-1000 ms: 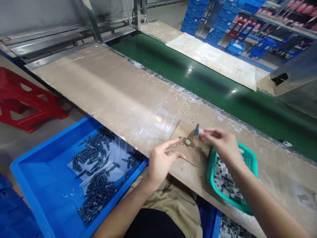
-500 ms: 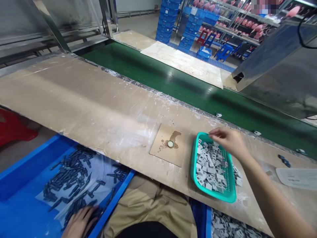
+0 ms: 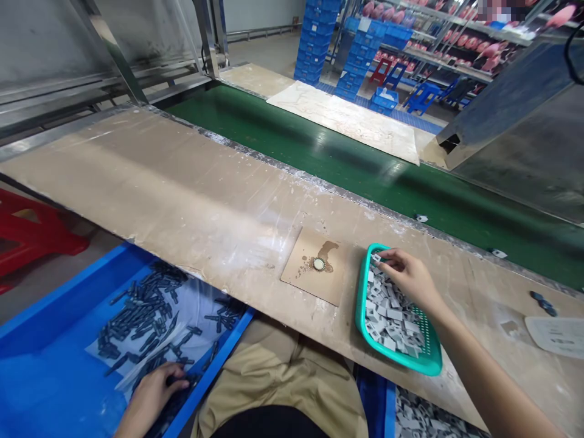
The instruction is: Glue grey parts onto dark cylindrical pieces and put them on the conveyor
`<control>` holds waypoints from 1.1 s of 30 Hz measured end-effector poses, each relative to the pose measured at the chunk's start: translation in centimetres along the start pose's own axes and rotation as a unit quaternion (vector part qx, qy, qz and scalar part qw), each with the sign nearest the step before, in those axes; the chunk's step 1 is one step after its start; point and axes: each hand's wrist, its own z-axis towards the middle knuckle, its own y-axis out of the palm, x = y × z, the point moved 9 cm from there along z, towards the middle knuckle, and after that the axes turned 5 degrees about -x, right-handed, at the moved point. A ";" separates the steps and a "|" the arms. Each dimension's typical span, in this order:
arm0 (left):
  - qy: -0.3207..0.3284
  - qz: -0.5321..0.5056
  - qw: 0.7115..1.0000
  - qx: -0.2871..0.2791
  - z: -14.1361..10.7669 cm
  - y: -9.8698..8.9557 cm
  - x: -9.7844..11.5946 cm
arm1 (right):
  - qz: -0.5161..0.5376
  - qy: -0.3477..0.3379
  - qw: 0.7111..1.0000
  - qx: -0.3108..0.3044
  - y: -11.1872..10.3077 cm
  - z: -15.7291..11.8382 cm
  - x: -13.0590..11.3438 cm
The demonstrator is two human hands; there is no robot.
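Observation:
My right hand [image 3: 406, 275] is over the far end of a green plastic basket [image 3: 360, 298], its thumb and fingertips closed on a small grey plastic piece [image 3: 375, 258]. Many similar grey pieces [image 3: 387, 316] fill the basket below. To the left, my left hand [image 3: 157, 389] is down in a blue bin [image 3: 55, 377], fingers curled among dark elongated plastic parts [image 3: 137, 316]; what they hold is hidden. Between the hands, on the table, a square board [image 3: 305, 286] bears a brown wet stain and a small round pale disc with a dark rim [image 3: 318, 264].
A green conveyor belt [image 3: 283, 140] runs behind the table [image 3: 182, 207], with a few small pieces on its near edge. Dark pieces [image 3: 542, 303] and a pale translucent lid [image 3: 554, 334] lie at right. Another bin of grey pieces [image 3: 424, 420] is below the table edge.
My right hand has moved left and inward over the basket, now with a grey piece at its fingertips. My left hand has drawn its fingers together in the bin. The view has shifted slightly.

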 end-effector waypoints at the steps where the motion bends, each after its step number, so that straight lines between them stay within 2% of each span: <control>1: -0.052 -0.080 0.995 -0.020 -0.2 -0.1 -0.3 | 0.061 0.014 0.998 -0.011 0.1 -0.1 0.3; 2: -0.109 -0.170 0.979 -0.034 -0.6 -0.2 -0.6 | 0.119 0.030 0.992 -0.023 0.2 -0.2 0.5; 5: -0.235 -0.410 0.881 -0.026 -2.4 -0.5 0.2 | 0.231 0.061 0.970 -0.048 0.8 -0.7 -0.1; 6: -0.252 -0.459 0.852 -0.022 -2.9 -0.7 1.2 | 0.242 0.057 0.967 -0.054 1.0 -0.9 -0.7; 8: -0.251 -0.519 0.817 -0.031 -3.6 -0.9 4.0 | 0.232 0.026 0.970 -0.068 1.8 -1.2 -2.7; 11: -0.201 -0.557 0.804 -0.048 -4.0 -1.1 8.6 | 0.153 -0.067 0.983 -0.078 3.6 -1.7 -6.4; 14: -0.149 -0.587 0.794 -0.056 -3.7 -0.6 12.4 | 0.043 -0.166 0.983 -0.065 5.7 -2.0 -9.5; 17: -0.100 -0.627 0.768 -0.076 -3.1 0.5 15.5 | -0.037 -0.224 0.972 -0.055 7.4 -1.9 -10.8; 20: -0.056 -0.661 0.742 -0.099 -2.4 1.8 18.0 | -0.074 -0.248 0.964 -0.057 8.3 -1.5 -10.9; 23: -0.023 -0.673 0.727 -0.133 -2.1 3.1 20.2 | -0.091 -0.242 0.963 -0.072 8.9 -1.2 -10.4; 26: 0.005 -0.681 0.714 -0.162 -1.9 3.9 22.3 | -0.070 -0.208 0.973 -0.075 8.5 -1.1 -10.1; 30: 0.026 -0.711 0.683 -0.166 -1.3 4.5 25.3 | 0.093 -0.090 0.987 -0.099 7.3 -1.5 -9.6; 33: 0.047 -0.729 0.668 -0.145 -1.0 4.6 27.8 | 0.234 -0.005 0.962 -0.137 7.1 -3.0 -9.7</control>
